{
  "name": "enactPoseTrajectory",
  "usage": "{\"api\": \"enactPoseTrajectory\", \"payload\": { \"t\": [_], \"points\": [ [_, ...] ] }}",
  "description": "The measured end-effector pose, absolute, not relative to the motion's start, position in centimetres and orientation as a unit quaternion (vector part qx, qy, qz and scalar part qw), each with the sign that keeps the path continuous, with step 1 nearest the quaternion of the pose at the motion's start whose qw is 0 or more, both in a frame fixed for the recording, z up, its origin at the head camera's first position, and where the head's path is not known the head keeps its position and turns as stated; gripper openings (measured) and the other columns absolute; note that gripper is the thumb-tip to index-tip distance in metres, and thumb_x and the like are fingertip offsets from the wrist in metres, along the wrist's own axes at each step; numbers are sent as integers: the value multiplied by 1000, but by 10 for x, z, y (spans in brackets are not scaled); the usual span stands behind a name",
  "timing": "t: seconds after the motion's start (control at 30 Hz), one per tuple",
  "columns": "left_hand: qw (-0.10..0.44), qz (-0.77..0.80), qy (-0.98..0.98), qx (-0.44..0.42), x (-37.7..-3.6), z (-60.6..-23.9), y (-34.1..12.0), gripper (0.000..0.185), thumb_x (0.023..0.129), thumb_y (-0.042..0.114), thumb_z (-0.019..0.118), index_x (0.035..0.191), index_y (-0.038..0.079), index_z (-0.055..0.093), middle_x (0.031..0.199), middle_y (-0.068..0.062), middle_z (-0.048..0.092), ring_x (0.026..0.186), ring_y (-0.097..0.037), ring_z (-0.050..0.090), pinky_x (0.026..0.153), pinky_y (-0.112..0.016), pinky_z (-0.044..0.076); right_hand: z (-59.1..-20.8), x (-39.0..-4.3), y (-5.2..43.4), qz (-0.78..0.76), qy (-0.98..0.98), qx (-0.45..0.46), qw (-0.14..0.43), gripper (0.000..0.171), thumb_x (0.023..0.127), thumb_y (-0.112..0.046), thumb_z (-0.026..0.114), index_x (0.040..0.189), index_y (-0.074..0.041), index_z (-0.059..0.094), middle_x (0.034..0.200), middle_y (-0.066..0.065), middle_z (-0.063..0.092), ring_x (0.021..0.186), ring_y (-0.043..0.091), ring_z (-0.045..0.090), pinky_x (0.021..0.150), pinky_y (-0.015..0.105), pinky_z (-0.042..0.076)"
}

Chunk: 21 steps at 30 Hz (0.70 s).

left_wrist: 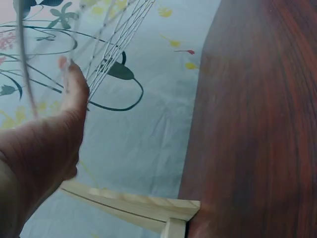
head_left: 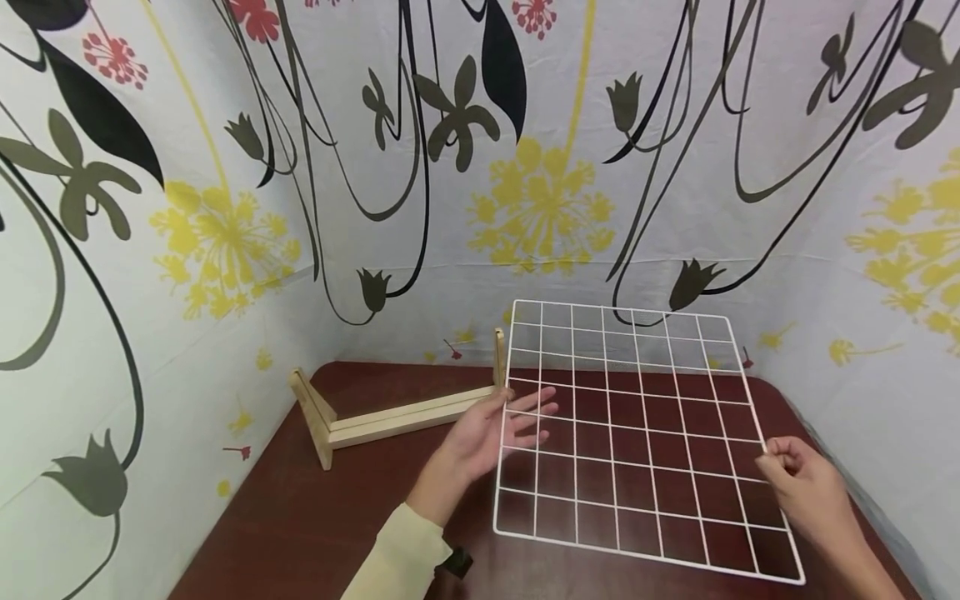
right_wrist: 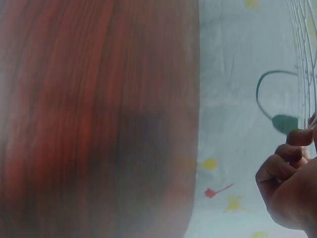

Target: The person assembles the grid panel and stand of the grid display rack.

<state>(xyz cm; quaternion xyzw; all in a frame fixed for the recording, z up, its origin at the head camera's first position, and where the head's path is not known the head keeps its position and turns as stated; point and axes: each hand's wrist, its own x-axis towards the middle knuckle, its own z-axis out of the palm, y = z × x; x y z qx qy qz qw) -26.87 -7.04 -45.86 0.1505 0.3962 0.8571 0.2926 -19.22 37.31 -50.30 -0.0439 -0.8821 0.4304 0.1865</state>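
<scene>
A square wire grid panel stands tilted in front of the person, held by opposite side edges, probably so that neither side sags. The right hand pinches its right rim between thumb and curled fingers. The left hand braces the other rim with its thumb, the remaining fingers stretched out and spread rather than clenched, seemingly steadying more than gripping. Whether the lower rim touches the table is hard to tell. The panel's wires are thin, white and smooth-looking, with rounded corners. Beyond the left hand, a pale wooden stand rests on the reddish-brown, wood-grained tabletop; its end pieces lean, presumably for stability, and a dark line runs along its crossbar.
</scene>
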Motion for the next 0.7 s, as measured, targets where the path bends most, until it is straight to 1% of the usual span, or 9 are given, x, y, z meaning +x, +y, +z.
{"api": "enactPoseTrajectory", "payload": {
  "t": [0.1, 0.2, 0.3, 0.4, 0.5, 0.6, 0.7],
  "points": [
    [273, 859, 415, 121, -267, -460, -75, 36, 118, 32, 28, 94, 26, 53, 166, -21, 43, 144, -32, 57, 106, -45, 54, -500, -193, 362, 437, -871, -47, 219, 13, 98, -8, 68, 100, -3, 56, 67, -21, 50, 55, -2, 42, 49, 25, 35],
    [246, 859, 436, 107, -265, -462, -81, 29, 118, 33, 27, 104, 25, 52, 161, -18, 52, 135, -27, 63, 99, -42, 57, -497, -193, 351, 433, -865, -48, 249, 15, 94, -5, 70, 98, -8, 57, 67, -25, 53, 55, -4, 44, 50, 21, 36],
    [208, 857, 461, 92, -263, -466, -87, 26, 118, 34, 26, 119, 21, 49, 152, -14, 62, 125, -23, 68, 91, -39, 58, -494, -193, 338, 428, -862, -45, 269, 17, 91, -4, 72, 97, -11, 58, 67, -28, 54, 54, -5, 45, 50, 19, 37],
    [175, 849, 493, 70, -261, -471, -92, 42, 118, 41, 26, 137, 12, 49, 140, -10, 71, 113, -18, 71, 82, -36, 59, -494, -193, 327, 433, -857, -42, 275, 18, 89, -3, 72, 97, -11, 59, 67, -27, 54, 55, -6, 46, 51, 17, 38],
    [158, 837, 521, 55, -260, -475, -98, 62, 116, 49, 25, 151, 3, 46, 136, -8, 71, 107, -16, 70, 78, -33, 60, -494, -195, 317, 438, -852, -48, 282, 19, 88, -1, 72, 96, -12, 59, 66, -26, 54, 55, -6, 46, 52, 16, 38],
    [154, 829, 536, 41, -258, -477, -104, 71, 115, 55, 24, 156, 0, 44, 138, -7, 69, 107, -14, 69, 76, -31, 61, -495, -198, 308, 439, -849, -55, 288, 18, 89, -1, 72, 94, -13, 60, 65, -23, 53, 55, -6, 45, 52, 16, 37],
    [148, 827, 541, 33, -256, -480, -110, 75, 114, 58, 24, 156, -1, 44, 135, -4, 70, 105, -14, 68, 75, -31, 61, -496, -201, 300, 439, -849, -55, 290, 16, 90, -1, 71, 93, -13, 60, 65, -21, 53, 56, -4, 44, 52, 16, 36]
  ]
}}
